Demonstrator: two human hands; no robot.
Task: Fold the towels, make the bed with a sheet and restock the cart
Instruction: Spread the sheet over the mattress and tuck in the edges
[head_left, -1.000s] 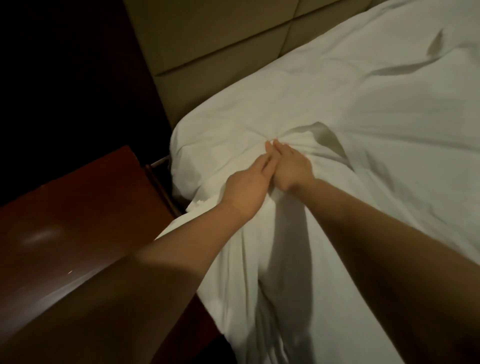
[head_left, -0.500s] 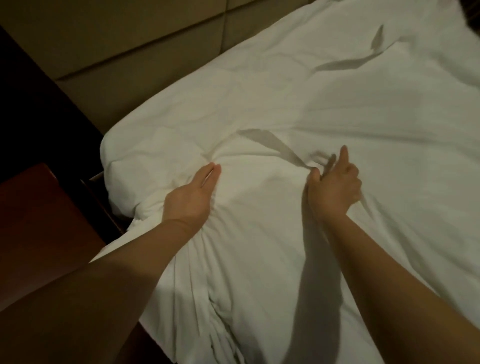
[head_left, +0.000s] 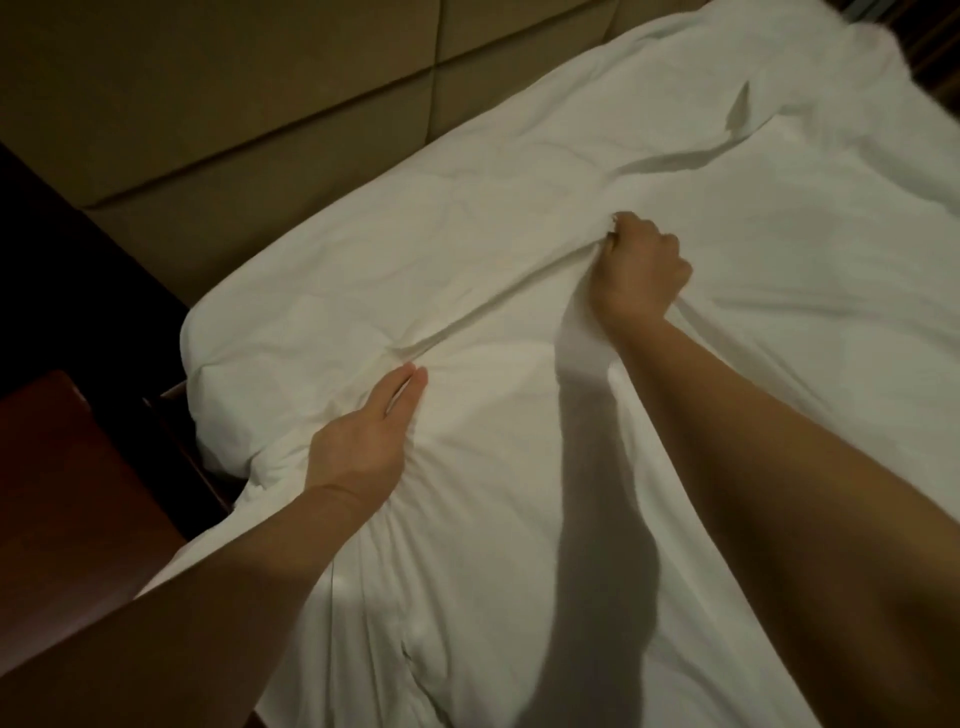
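White sheet (head_left: 779, 374) spread over the bed, worked at the corner by the headboard (head_left: 260, 104).
Left grip (head_left: 363, 436): fingers straight and together, pressed flat on the sheet near the bed's corner, nothing clutched; fabric puckers under the palm. Right grip (head_left: 641, 270): closed in a fist round a bunched fold of the sheet, further in from the edge. A taut ridge of cloth runs between the two. The sheet drapes over the near side of the bed, creased towards the far end. Dark wooden nightstand (head_left: 78, 493) stands beside the corner.
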